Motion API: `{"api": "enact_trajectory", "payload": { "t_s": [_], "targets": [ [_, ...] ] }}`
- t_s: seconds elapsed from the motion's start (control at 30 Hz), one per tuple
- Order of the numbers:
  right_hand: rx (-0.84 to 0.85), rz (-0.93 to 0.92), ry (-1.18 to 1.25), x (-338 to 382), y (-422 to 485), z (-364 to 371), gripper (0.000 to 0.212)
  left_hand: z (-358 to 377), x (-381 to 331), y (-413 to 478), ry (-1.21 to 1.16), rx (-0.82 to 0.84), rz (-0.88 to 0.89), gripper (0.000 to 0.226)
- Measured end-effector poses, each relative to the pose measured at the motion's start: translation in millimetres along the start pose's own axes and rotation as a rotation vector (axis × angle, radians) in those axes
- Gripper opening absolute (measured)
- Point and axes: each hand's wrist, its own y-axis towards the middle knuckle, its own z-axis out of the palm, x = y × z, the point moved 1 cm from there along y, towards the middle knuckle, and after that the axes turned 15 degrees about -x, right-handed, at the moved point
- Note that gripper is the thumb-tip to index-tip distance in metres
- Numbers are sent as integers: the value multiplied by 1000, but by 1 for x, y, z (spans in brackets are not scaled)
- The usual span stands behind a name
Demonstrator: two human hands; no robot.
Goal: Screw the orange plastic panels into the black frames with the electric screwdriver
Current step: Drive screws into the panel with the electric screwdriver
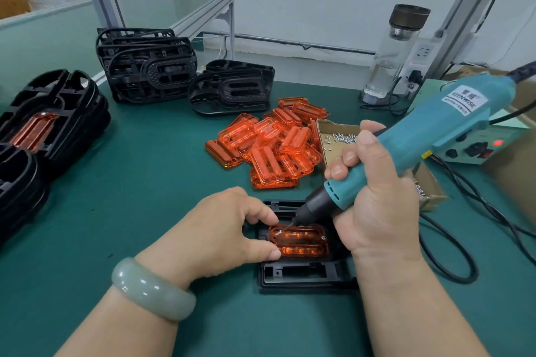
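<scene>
Right hand wrapped tight round screwdriver, bit slanting down-left onto screw at panel's left end. Left hand pinching that same end against frame; panel's long axis running left to right.

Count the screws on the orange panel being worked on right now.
2. One screw is at the panel's left end, under the screwdriver tip; another screw sits at the right end. The hands could hide others.

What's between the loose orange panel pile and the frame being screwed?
Head view: mostly bare green mat. Only the electric screwdriver nose, held in the right hand, crosses from the orange panel pile side toward the black frame.
</scene>
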Motion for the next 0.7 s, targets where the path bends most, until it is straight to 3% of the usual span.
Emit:
{"api": "enact_trajectory", "payload": {
  "t_s": [0.47, 0.7],
  "targets": [
    [137, -59, -101, 1, -11, 7, 15, 1, 0, 0, 4, -7, -4, 30],
    [432, -96, -156, -2, -15, 20, 26, 1, -2, 0, 17, -23, 8, 31]
  ]
}}
